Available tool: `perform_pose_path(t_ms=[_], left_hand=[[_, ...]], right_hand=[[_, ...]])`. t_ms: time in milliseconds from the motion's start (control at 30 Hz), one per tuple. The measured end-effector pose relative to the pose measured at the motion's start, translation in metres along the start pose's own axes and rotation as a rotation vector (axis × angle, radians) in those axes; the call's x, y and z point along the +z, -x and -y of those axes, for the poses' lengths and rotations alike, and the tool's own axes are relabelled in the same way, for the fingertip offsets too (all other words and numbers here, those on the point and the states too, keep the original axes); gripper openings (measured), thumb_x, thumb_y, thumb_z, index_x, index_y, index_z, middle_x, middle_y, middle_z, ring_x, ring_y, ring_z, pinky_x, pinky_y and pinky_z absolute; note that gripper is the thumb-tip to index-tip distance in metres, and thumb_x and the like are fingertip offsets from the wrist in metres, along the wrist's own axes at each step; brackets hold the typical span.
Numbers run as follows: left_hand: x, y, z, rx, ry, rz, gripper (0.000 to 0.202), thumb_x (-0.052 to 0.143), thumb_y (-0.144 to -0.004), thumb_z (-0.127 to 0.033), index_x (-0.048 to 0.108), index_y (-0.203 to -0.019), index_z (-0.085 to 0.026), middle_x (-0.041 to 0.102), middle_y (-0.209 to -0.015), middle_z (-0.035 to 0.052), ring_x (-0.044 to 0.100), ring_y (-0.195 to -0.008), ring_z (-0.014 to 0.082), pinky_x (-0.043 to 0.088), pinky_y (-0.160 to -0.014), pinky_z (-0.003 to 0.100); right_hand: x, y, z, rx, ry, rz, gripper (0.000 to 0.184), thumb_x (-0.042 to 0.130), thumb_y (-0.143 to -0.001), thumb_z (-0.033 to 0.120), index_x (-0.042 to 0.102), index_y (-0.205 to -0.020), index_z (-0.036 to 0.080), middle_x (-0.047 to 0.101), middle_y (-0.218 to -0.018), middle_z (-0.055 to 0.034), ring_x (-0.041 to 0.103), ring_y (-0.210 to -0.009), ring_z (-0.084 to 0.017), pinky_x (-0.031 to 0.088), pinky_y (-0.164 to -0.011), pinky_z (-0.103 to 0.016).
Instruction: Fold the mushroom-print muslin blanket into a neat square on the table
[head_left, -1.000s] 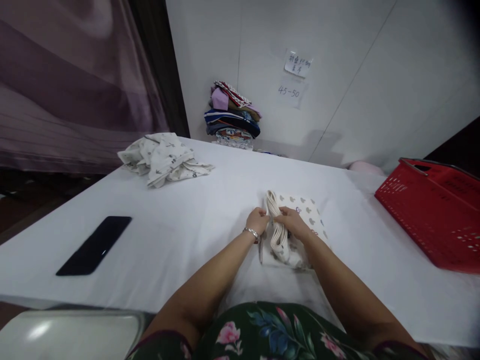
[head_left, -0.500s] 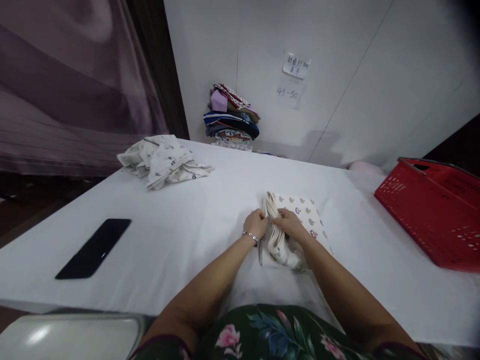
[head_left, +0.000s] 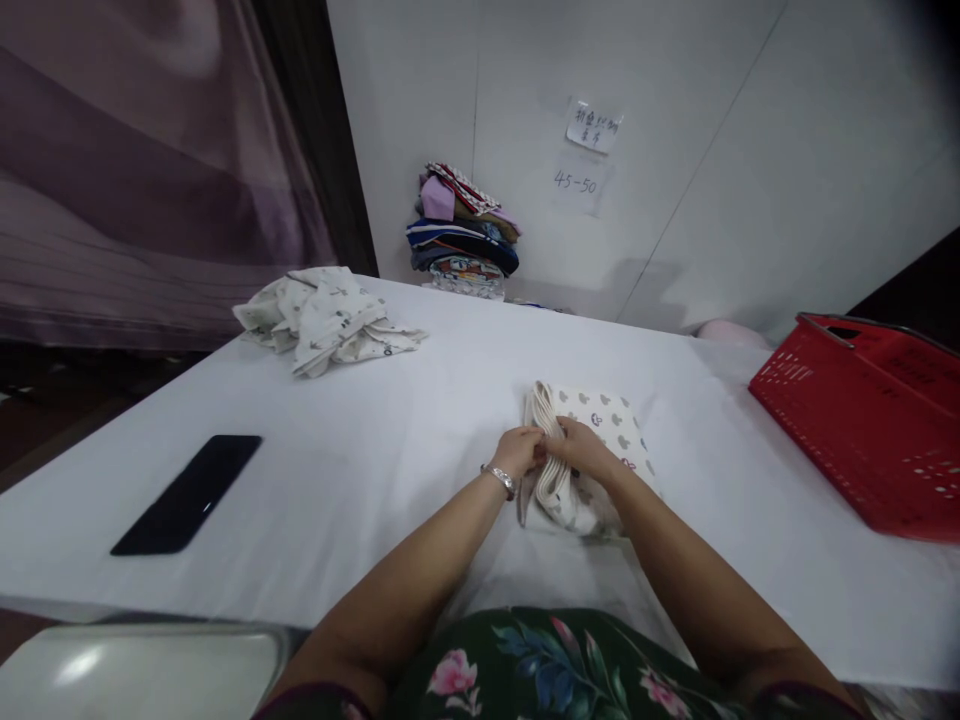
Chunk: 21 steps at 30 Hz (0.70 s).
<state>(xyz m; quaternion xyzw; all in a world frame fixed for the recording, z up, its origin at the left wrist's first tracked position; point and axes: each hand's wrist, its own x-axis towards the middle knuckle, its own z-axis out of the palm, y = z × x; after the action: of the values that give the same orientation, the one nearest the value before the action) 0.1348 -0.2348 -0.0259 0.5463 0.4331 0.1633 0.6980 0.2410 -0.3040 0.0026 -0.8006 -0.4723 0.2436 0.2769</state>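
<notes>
A cream cloth point(head_left: 613, 425) printed with small grey and reddish motifs lies folded on the white table, its left edge gathered up into several stacked layers. My left hand point(head_left: 521, 450), with a silver bracelet at the wrist, is closed at the left side of those layers. Pressed against them from the right is my right hand point(head_left: 581, 447), thumb and fingers gripping the folded edge. The two hands meet at the fingertips, and what lies between them is partly hidden.
A crumpled printed cloth point(head_left: 330, 318) lies at the table's far left, with a black phone-like slab point(head_left: 187, 495) nearer me. On the right stands a red plastic basket point(head_left: 862, 425). Folded fabrics point(head_left: 463, 235) are stacked by the wall, beside paper notes point(head_left: 592, 128).
My left hand has shifted slightly right, over the gathered layers, until its fingers meet my right hand. The right hand keeps its grip almost unmoved.
</notes>
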Motion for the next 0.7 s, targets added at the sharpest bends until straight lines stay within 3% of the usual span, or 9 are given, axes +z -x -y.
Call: perform_pose_path(t_ms=[133, 233, 333, 500, 700], left_hand=[[-0.008, 0.001, 0.0, 0.037, -0.018, 0.046, 0.023, 0.05, -0.081, -0.026, 0.064, -0.092, -0.012, 0.068, -0.084, 0.0088, 0.064, -0.07, 0.0116, 0.051, -0.061, 0.021], [-0.02, -0.007, 0.005, 0.078, -0.118, -0.023, 0.025, 0.051, -0.08, -0.025, 0.063, -0.1, -0.015, 0.067, -0.097, 0.0094, 0.063, -0.076, 0.0126, 0.05, -0.062, 0.022], [-0.032, -0.017, 0.01, 0.104, -0.263, -0.097, 0.027, 0.058, -0.074, -0.024, 0.063, -0.1, -0.017, 0.066, -0.102, 0.009, 0.063, -0.083, 0.0147, 0.047, -0.067, 0.022], [-0.032, -0.027, 0.01, 0.125, -0.474, -0.121, 0.03, 0.064, -0.068, -0.032, 0.065, -0.093, -0.016, 0.068, -0.095, 0.0095, 0.061, -0.087, 0.0181, 0.043, -0.069, 0.023], [-0.021, -0.03, 0.001, 0.133, -0.644, -0.073, 0.017, 0.064, -0.065, -0.035, 0.062, -0.066, -0.017, 0.064, -0.066, 0.0052, 0.059, -0.065, 0.0179, 0.04, -0.058, 0.025]], right_hand=[[-0.002, 0.001, -0.002, 0.024, -0.062, -0.045, 0.025, 0.06, -0.065, 0.032, 0.062, -0.084, 0.016, 0.065, -0.076, -0.0032, 0.056, -0.071, -0.017, 0.039, -0.062, -0.025], [-0.008, 0.004, -0.007, 0.087, -0.323, -0.055, 0.03, 0.057, -0.065, 0.026, 0.062, -0.091, 0.015, 0.065, -0.077, -0.0027, 0.058, -0.069, -0.017, 0.042, -0.061, -0.025], [-0.013, 0.006, -0.011, 0.119, -0.444, -0.045, 0.031, 0.056, -0.063, 0.025, 0.062, -0.092, 0.015, 0.065, -0.076, -0.0027, 0.059, -0.069, -0.018, 0.043, -0.06, -0.025], [-0.007, 0.003, -0.009, 0.089, -0.281, -0.074, 0.027, 0.056, -0.064, 0.026, 0.063, -0.087, 0.015, 0.064, -0.072, -0.0015, 0.057, -0.066, -0.017, 0.041, -0.058, -0.024], [0.003, 0.0, -0.004, 0.047, -0.103, -0.115, 0.031, 0.054, -0.066, 0.024, 0.064, -0.093, 0.016, 0.066, -0.079, -0.0031, 0.057, -0.073, -0.018, 0.041, -0.064, -0.025]])
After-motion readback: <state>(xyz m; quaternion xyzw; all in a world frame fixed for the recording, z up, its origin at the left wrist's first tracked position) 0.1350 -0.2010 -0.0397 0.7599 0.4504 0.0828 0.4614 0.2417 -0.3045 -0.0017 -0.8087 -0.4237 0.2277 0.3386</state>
